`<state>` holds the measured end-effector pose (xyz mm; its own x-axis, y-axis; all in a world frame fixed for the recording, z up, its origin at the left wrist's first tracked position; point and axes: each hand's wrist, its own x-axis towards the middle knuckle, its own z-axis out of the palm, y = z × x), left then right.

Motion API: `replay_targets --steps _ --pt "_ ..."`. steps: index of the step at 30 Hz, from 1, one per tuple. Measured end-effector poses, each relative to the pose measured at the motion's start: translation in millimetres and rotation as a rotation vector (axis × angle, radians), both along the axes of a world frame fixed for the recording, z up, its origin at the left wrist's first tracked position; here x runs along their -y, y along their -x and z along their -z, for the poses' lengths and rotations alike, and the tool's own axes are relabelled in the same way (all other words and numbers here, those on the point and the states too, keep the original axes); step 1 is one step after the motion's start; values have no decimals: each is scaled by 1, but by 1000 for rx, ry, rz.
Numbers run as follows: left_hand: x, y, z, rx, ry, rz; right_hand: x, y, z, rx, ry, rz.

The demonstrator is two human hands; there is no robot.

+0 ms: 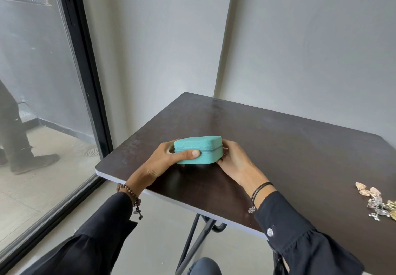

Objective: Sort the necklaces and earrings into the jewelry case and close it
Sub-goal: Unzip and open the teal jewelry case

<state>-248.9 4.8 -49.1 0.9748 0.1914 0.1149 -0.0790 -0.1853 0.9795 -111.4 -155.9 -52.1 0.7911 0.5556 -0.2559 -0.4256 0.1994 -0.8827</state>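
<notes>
**Case shut, jewellery not yet loaded: opening step in hand**

Teal jewelry case (198,150) sits at the near-left part of the dark tabletop (278,146), held from both ends. Whether it rests fully on the surface or is lifted just off it, cannot tell. The zip line (212,150) runs closed along the visible front and right side.

Left hand (165,161): thumb laid across the front face, fingers wrapped round the left end, a firm clasp. Right hand (235,161): fingers curled against the right end of the case, tips mostly hidden behind the corner. No zip pull is visible.

Necklaces and earrings (377,202) lie in a loose heap at the far right edge of the tabletop, well apart from the case and untouched.

Judgement: very early in the task, sorting not begun. The next move calls for finding the zip pull, likely round the right or back side, and running it while the left hand steadies the case. Then lift the lid before reaching for the heap.
</notes>
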Motion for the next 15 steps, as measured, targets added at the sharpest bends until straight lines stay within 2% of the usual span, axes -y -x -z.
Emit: replay_targets --steps 4,9,15 --pt "-1 -1 1 9 3 13 5 -4 -1 18 -14 19" --pt "-3 -1 1 17 7 3 15 -6 2 203 24 33" --pt "-5 -5 6 -28 -46 -27 22 -4 0 610 306 140"
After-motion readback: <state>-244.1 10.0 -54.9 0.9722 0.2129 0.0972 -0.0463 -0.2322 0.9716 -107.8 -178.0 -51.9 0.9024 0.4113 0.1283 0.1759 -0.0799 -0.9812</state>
